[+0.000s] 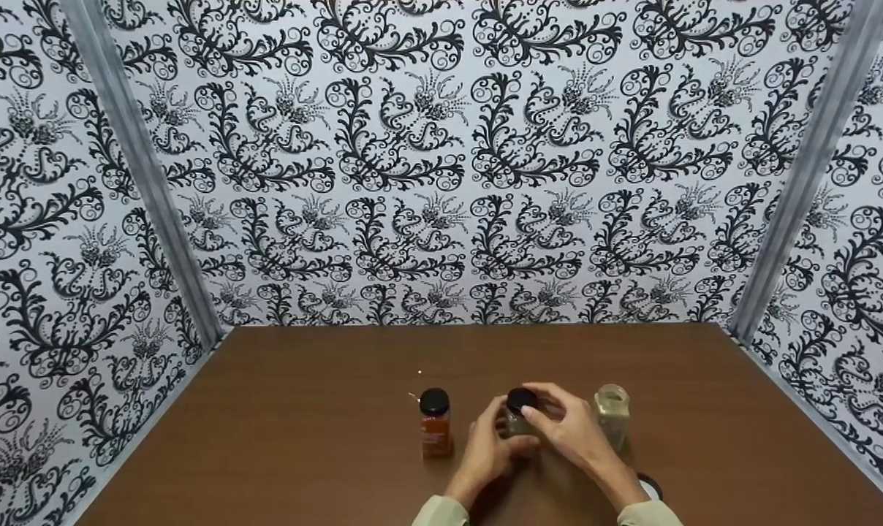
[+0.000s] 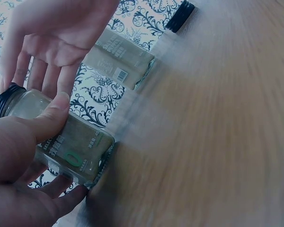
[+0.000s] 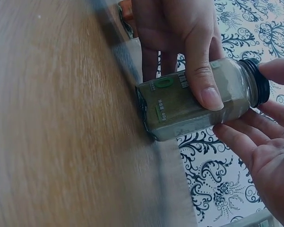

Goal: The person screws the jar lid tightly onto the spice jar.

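Jar of brown-green powder, one, clear glass, upright on the wooden surface, well forward of its back edge, slightly nearer its right edge than its left. Left hand: fingers and thumb curled round the jar's body. Right hand: thumb and fingertips closed in a pinch on its black cap. Orange-filled jar, black-capped: toward the left edge. Uncapped jar: toward the right edge. Loose lid: by the right wrist, partly hidden.
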The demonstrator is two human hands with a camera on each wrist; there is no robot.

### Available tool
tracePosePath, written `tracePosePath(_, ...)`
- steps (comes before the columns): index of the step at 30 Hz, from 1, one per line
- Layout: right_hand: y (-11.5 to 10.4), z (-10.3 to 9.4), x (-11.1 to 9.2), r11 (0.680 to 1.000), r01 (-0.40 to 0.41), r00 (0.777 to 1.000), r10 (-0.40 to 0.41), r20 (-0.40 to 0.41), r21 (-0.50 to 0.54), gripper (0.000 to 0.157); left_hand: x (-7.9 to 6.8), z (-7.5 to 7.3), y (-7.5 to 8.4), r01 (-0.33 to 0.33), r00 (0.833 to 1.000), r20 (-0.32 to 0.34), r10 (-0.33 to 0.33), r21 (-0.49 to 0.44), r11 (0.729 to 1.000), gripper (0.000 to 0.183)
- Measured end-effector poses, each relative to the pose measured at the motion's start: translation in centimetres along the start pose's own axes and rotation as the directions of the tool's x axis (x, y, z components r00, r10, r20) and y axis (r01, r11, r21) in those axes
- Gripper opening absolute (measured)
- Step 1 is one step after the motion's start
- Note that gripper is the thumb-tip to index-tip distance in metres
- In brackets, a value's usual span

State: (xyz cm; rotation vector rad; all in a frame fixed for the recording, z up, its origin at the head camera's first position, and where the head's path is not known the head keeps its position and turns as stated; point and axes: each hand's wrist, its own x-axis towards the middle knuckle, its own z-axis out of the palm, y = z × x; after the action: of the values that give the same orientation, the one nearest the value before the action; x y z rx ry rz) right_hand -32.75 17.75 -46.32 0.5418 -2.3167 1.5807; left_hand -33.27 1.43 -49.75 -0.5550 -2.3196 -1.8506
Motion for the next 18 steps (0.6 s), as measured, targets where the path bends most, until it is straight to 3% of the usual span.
tracePosePath(8,0.03,0.07,0.02,1.000,0.023,1.000,-0.023,-0.018,-0.005,0.036,0.23,-0.04,-0.23,-0.008,1.000,0.013,0.008,-0.005,1.000,0.056)
tracePosePath(18,0.02,0.21,0.07,1.000,-0.009,1.000,0.010,-0.027,0.025,0.037,0.24,-0.07,-0.31,-0.022,1.000,0.008,0.022,-0.016,1.000,0.059)
